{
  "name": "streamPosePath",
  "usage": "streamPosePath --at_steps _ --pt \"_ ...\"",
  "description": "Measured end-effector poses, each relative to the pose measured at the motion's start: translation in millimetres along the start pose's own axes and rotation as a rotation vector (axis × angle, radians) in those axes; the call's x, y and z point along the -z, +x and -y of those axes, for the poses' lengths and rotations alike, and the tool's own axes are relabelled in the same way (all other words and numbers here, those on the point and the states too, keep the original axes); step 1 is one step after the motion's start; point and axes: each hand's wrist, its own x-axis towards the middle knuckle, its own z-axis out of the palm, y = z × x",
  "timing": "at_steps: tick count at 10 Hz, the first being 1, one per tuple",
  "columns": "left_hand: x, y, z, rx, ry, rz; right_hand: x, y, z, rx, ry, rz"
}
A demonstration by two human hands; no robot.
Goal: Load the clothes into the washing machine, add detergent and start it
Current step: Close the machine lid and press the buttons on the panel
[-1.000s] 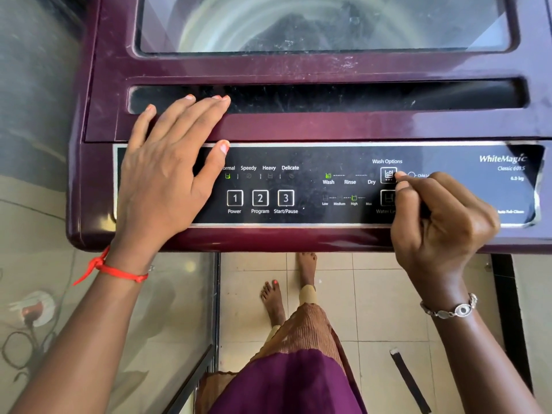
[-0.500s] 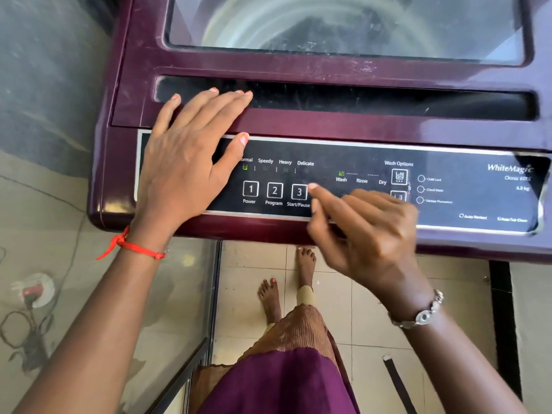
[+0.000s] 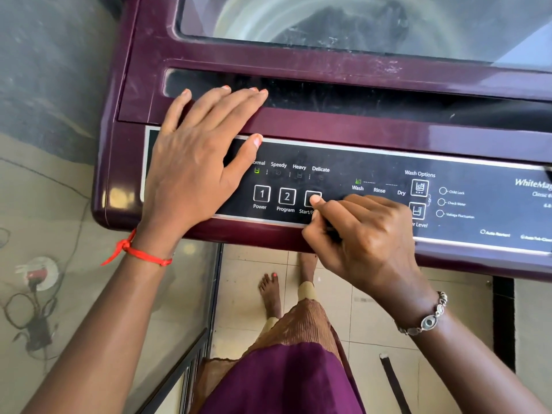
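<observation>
The maroon top-load washing machine [image 3: 328,127] fills the upper view, its glass lid [image 3: 358,22] closed over the drum. On the black control panel [image 3: 373,162], green lights glow under Normal and above Wash. My left hand [image 3: 194,162] rests flat on the panel's left end, fingers straight and reaching the lid's edge. My right hand [image 3: 367,243] has its fingers curled, and the index fingertip presses the Start/Pause button [image 3: 309,194], covering part of it. The Power button [image 3: 262,193] and the Program button [image 3: 286,196] lie uncovered between my hands.
Below the machine's front edge are a tiled floor [image 3: 245,294] and my bare feet. A black strap [image 3: 394,383] lies on the tiles at right. At left is a grey surface with a plug and coiled cable [image 3: 33,309], bordered by a metal frame [image 3: 191,354].
My right hand has moved left from the Wash Options buttons to the Start/Pause button, where its fingertip now touches. My left hand has stayed flat on the panel. The view has shifted left.
</observation>
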Motion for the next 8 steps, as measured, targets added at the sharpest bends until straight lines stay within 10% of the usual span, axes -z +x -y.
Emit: streamPosePath --at_steps 8 --pt "-3.2 -0.7 -6.8 -0.009 0.0 -0.024 5.9 -8.4 -6.1 0.037 0.059 -0.043"
